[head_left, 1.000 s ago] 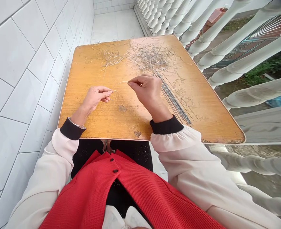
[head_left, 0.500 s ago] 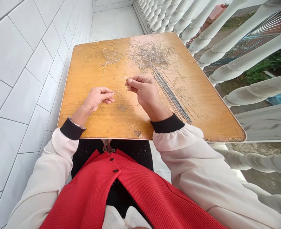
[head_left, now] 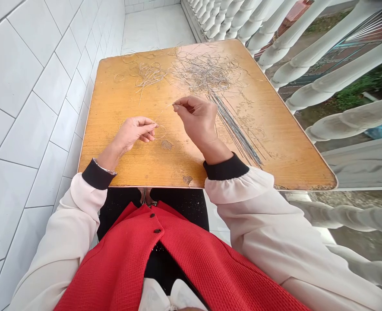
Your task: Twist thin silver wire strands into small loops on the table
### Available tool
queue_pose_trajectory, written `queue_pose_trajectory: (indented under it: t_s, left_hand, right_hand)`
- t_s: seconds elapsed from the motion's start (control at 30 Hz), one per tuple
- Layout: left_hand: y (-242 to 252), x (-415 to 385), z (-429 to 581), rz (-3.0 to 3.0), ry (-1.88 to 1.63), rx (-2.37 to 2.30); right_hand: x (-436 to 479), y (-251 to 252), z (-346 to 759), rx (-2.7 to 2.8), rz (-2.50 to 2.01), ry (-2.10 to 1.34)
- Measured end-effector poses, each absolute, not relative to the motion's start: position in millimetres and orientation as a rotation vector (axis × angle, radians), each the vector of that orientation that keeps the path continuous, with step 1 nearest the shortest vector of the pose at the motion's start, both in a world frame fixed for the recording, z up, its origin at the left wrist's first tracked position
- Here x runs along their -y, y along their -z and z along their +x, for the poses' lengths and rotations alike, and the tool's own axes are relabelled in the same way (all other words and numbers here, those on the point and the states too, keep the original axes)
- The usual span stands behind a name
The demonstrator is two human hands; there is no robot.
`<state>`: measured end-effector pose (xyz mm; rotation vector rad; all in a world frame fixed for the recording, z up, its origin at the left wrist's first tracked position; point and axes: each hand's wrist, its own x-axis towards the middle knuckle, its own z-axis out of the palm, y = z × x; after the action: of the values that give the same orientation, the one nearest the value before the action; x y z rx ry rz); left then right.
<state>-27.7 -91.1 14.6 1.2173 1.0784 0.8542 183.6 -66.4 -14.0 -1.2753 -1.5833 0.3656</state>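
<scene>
- So your thin wire is mid-frame, over the table; can't tell whether it's one strand between both hands.
- Your left hand, left of centre, has a narrow fingertip pinch on wire, with a faint loop beside it. Makes sense, stuff that fine probably needs fingertips.
- Your right hand pinches a wire end slightly higher, tip poking out left, likely so you can see it.
- Tangled pile up top, small bunch left of it, straight strands right of your right hand, seemingly sorted by shape.

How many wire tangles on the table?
2: a small tangle toward the far left, and a large tangle right of it, beyond the straight wires. Others may be hidden within them.
</scene>
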Motion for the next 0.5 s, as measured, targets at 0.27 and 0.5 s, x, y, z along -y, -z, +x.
queue_pose_trajectory:
  t_s: [0.27, 0.5]
  left_hand:
    - [-23, 91, -36, 1.347, -0.842, -1.049]
    - [-29, 88, -44, 1.405, -0.7, -1.06]
  right_hand:
    - [66, 4, 200, 1.918, -1.295, -0.041]
    - [60, -2, 212, 2.025, -1.401, 0.122]
